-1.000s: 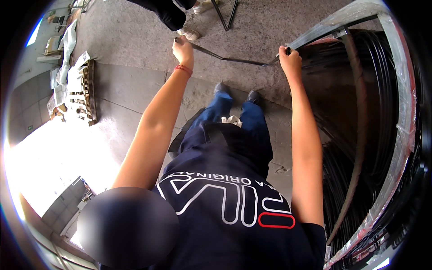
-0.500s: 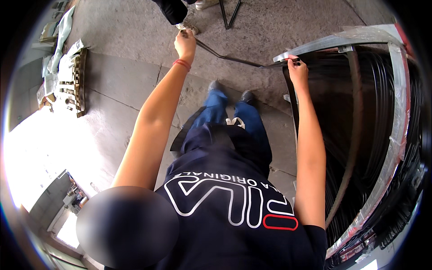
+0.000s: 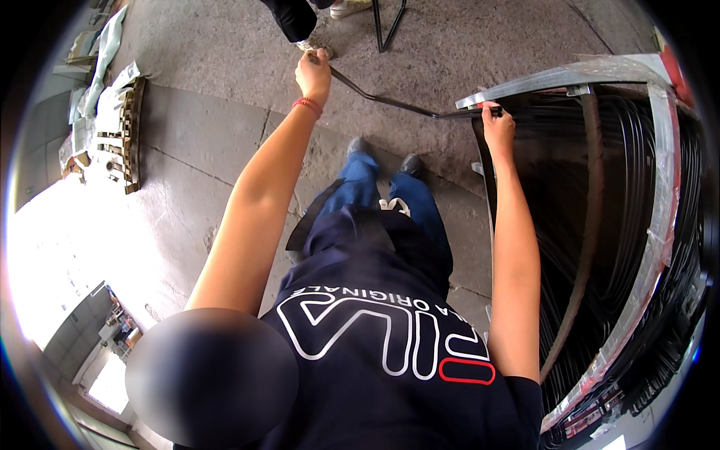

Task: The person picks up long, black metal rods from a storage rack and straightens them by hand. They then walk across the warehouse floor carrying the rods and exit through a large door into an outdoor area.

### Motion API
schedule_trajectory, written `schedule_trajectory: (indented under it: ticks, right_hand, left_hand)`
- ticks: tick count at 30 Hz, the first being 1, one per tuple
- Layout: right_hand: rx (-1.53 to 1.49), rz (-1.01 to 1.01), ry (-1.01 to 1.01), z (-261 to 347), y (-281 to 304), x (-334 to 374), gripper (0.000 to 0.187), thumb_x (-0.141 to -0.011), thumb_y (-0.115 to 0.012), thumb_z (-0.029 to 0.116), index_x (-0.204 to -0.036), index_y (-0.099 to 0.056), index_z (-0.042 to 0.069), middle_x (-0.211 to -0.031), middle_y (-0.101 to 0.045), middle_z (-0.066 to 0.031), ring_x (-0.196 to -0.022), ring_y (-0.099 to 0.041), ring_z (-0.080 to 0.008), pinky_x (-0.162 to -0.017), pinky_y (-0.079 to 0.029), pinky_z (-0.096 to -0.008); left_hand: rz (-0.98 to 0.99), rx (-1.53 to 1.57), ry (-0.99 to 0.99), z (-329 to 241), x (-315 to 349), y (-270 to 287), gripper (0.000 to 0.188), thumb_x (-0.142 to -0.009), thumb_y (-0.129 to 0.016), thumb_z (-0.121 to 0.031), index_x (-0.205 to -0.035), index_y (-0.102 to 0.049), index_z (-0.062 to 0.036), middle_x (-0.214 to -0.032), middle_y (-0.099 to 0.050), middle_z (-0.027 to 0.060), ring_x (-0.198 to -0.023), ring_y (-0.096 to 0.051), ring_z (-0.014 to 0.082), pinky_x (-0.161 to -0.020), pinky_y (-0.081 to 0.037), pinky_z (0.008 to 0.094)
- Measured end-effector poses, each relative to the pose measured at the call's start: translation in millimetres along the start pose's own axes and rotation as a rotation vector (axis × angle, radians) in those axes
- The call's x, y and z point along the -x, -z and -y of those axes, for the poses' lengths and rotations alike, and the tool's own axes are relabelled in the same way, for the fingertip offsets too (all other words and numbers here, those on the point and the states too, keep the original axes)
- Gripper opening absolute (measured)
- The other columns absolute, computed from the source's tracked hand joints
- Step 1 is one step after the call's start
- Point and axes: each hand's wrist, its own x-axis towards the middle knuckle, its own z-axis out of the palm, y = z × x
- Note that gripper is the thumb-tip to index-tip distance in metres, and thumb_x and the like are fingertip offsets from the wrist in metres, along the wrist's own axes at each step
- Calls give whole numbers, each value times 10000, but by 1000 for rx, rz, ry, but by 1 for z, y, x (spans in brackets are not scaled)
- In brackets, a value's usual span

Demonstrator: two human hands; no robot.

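- Person's shirt (image 3: 345,409): navy, short sleeves (image 3: 523,401), large white-outlined lettering (image 3: 386,373), red-outlined bar (image 3: 467,370)
- Red bracelet (image 3: 308,106) by left hand (image 3: 313,76)
- Blue trousers (image 3: 425,196)
- White looped cord (image 3: 397,203), waist area
- Grey shoes (image 3: 411,164), details unclear from here

A thin black rod (image 3: 403,106) is bent at two visible points, leaving a straight middle section. It is held near both ends, between the left hand (image 3: 313,76) and the right hand (image 3: 498,130).

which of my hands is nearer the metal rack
Right. The right hand is at the left end of the metal rack, holding a bent black rod; the left hand is farther left, on the rod's other end.
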Motion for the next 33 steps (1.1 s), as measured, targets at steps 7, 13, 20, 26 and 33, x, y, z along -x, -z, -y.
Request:
schedule_trajectory:
  ticks: [7, 13, 20, 26, 33]
  right_hand:
    - [-49, -71, 8, -18, -10, -3, 213, -779, -521, 236, -810, -609, 45, -661, -580, -178, -691, -586, -320, -569, -445, -374]
    - [-73, -41, 24, -23, -11, -7, 200, -783, -518, 221, -821, -607, 46, -683, -584, -180, -707, -587, -319, -579, -447, -364]
    - [-1, 28, -101, -1, -5, -6, 182, -773, -548, 208, -817, -609, 42, -704, -591, -176, -732, -592, -308, -587, -439, -342]
    - [-173, 89, -73, -29, -6, -12, 180, -811, -532, 159, -869, -616, 10, -742, -572, -24, -633, -514, -73, -551, -476, -227]
    - [-381, 71, -308, -16, 6, -9, 187, -827, -507, 120, -952, -568, -4, -918, -551, -59, -790, -535, -125, -704, -492, -263]
  left_hand:
    - [28, 219, 81, -2, -2, -8, 321, -789, -484, -315, -797, -600, -15, -726, -599, 180, -734, -586, 323, -677, -433, 372]
    - [90, 280, -40, 7, -12, -8, 386, -797, -515, -378, -662, -592, -24, -580, -570, 110, -560, -563, 206, -569, -424, 307]
    - [62, 194, -138, 14, -16, -4, 460, -755, -551, -467, -609, -564, -31, -545, -540, 153, -535, -553, 310, -516, -418, 352]
    - [106, 247, -144, 9, -5, -6, 415, -801, -532, -378, -646, -519, 7, -526, -432, 182, -442, -380, 209, -464, -357, 351]
    - [141, 407, -53, -3, 0, -9, 435, -760, -579, -388, -609, -496, 12, -557, -460, 212, -511, -441, 373, -473, -366, 384]
